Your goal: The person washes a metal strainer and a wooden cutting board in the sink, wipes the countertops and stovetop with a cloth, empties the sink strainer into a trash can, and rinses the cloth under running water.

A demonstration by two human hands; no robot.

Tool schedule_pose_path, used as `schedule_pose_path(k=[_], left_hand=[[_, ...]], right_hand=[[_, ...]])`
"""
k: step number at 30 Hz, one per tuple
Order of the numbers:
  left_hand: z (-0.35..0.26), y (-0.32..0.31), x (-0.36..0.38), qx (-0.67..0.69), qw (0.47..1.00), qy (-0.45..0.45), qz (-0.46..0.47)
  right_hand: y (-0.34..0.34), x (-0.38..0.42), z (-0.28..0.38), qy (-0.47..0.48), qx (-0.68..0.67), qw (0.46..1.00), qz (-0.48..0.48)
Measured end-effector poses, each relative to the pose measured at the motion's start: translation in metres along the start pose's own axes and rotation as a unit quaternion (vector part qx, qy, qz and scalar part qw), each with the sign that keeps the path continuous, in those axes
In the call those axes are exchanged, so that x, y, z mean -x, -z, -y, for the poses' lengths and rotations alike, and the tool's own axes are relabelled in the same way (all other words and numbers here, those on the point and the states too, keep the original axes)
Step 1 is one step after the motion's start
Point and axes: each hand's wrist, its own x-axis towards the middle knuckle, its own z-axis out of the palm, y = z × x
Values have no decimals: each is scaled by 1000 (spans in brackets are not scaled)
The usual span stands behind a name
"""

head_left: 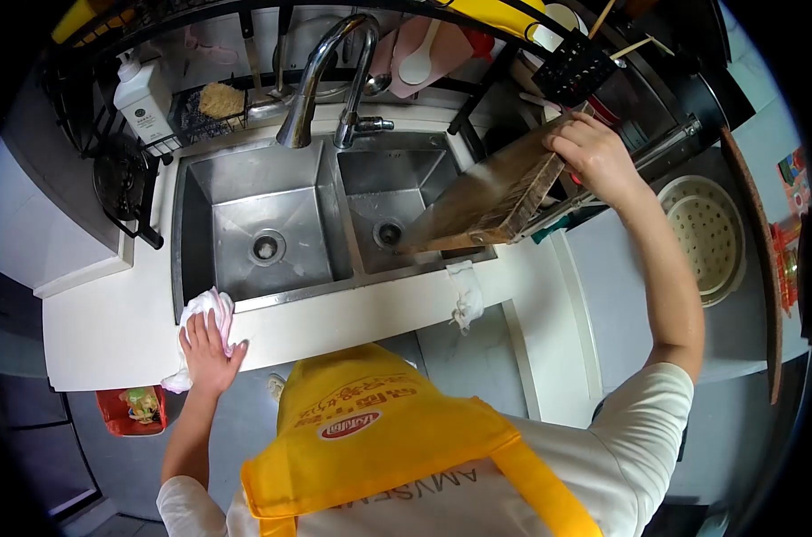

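My left hand (213, 358) lies flat on a crumpled white cloth (211, 309) with pinkish parts, at the left front corner of the sink. Its fingers are stretched out, the thumb apart. On the other side, my right hand (594, 152) grips the upper edge of a thick wooden cutting board (486, 201). The board is tilted, and its lower end reaches over the small right basin (412, 186). The larger left basin (272, 210) shows a drain and wet steel. Above the two basins arches a chrome faucet (321, 76).
A white pump bottle (143, 100) and a sponge (221, 100) in a wire rack are behind the sink. Another white cloth (466, 295) hangs over the counter's front edge. A perforated colander (703, 237) sits at right. A red bin (124, 413) is below left.
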Motion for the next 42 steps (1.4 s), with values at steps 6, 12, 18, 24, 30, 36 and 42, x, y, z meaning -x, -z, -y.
schedule_pose_path(k=[6,12,18,24,30,36,42], left_hand=[[-2,0,-3,0,1000,3,0],[1,-3,-1,-2,1000,-15,-15],[0,-4,-2,-12,999,-25,-28],[-4,2,-5,0,999,-27,-23],[-18,-4,-11,-17,998,-61,-11],[-119,-13,-49,24,979,-182,87],[-242,-20,-93,31,950,-246,189]], right_hand=[[-37,50,-12,-18,73,997,-21],[-63,66,-19,22,126,991,-30],[-126,89,-17,-19,103,994,-15],[-204,102,36,-55,4,998,-22],[-234,116,59,-188,-41,981,-12],[-232,113,88,-302,-100,948,8],[-224,132,130,-410,-185,893,-16]])
